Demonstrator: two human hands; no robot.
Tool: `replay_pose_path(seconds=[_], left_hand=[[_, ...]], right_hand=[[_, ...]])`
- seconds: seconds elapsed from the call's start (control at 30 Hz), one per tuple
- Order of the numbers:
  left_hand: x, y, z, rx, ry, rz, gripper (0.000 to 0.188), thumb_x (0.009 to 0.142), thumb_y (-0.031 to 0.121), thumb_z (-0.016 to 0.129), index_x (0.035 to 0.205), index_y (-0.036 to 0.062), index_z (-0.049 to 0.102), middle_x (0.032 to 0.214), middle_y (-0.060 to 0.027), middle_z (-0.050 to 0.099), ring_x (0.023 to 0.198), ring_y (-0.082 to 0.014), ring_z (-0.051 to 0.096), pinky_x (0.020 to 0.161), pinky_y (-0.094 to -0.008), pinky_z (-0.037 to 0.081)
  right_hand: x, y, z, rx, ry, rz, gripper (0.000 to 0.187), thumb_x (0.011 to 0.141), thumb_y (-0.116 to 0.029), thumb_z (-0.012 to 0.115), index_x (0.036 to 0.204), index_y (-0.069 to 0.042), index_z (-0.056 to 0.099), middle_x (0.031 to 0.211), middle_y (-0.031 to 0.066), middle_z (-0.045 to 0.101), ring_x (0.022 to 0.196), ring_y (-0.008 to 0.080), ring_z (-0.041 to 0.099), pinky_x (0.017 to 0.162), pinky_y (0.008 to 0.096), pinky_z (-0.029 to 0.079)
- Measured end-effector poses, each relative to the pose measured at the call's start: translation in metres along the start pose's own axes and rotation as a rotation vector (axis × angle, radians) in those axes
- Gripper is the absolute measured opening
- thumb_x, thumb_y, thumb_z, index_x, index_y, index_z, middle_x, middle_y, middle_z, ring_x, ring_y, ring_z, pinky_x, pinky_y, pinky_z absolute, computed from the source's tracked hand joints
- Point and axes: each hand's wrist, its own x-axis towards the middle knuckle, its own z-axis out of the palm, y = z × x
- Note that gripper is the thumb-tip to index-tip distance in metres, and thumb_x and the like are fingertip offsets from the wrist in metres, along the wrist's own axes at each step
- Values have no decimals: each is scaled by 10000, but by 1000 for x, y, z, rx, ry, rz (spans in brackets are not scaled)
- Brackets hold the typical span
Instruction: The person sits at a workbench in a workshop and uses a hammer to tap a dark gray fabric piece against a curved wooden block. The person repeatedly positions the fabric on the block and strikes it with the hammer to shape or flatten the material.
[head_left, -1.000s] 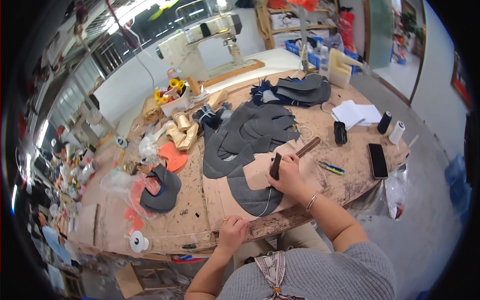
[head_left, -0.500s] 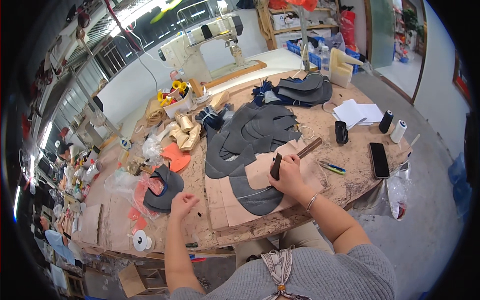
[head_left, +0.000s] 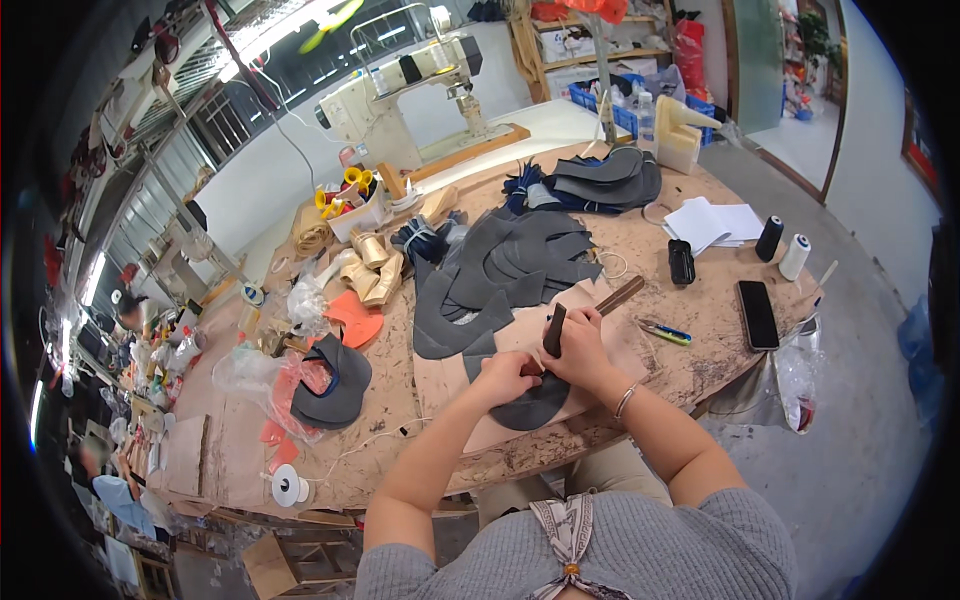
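A: What is the right hand doing?

B: It is closed around a dark tool, which stands nearly upright out of the top of the fist. The fist rests on a dark grey piece that lies on a tan board.

A: And the left hand?

B: Just beside the right one, touching it, fingers curled down onto the same grey piece. Whether it grips anything or only presses, I cannot tell.

A: So where exactly is that piece?

B: Under both hands, its curved end showing just below them, toward the person. It lies flat.

A: What is around the hands?

B: Just beyond the right hand, a brown stick lies slanted on the table. To its right, near, a small blue and yellow tool; farther right, a black phone. Beyond both hands, a heap of grey pieces. Well to the left of the left hand, a dark shoe upper among orange scraps, and a white spool near the table's edge. Far beyond, a sewing machine.
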Motion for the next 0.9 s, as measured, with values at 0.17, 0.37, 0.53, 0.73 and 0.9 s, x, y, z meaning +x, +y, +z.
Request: replay_pose_path(seconds=[0.17, 0.37, 0.53, 0.73, 0.9], left_hand=[[-15, -16, 6, 199, 207, 455, 158, 830, 74, 680, 982, 88, 719, 943, -74, 675, 872, -245, 664, 879, -402, 459], [-24, -23, 22, 477, 361, 619, 148, 816, 56, 654, 943, 116, 700, 941, -43, 634, 876, -219, 626, 905, -403, 354], [-25, -18, 24, 405, 416, 566, 102, 820, 78, 656, 913, 114, 678, 921, -45, 631, 838, -228, 635, 895, -411, 359], [-10, -5, 58, 381, 666, 348, 62, 818, 140, 675, 864, 115, 641, 846, -52, 620, 795, -242, 627, 863, -439, 362], [-1, 13, 68, 363, 717, 291, 59, 826, 149, 673, 883, 137, 664, 869, -24, 630, 841, -230, 625, 855, -452, 343]], right_hand=[[0, -2, -2, 28, 21, 21, 209, 676, -210, 777, 816, -127, 647, 771, 22, 615, 872, 240, 580, 958, 436, 330], [16, -9, -14, 90, 39, -48, 198, 678, -193, 780, 790, -126, 632, 761, 22, 610, 856, 245, 583, 937, 436, 335], [5, -10, 0, -30, -31, -139, 177, 679, -183, 765, 762, -124, 620, 733, 22, 600, 835, 237, 583, 929, 434, 350], [26, -5, -22, -58, 154, -151, 167, 666, -163, 777, 749, -123, 638, 789, 35, 626, 875, 263, 580, 932, 445, 341], [14, 18, -9, -110, 65, -116, 184, 699, -181, 768, 796, -111, 629, 793, 41, 614, 911, 257, 575, 948, 434, 339]])
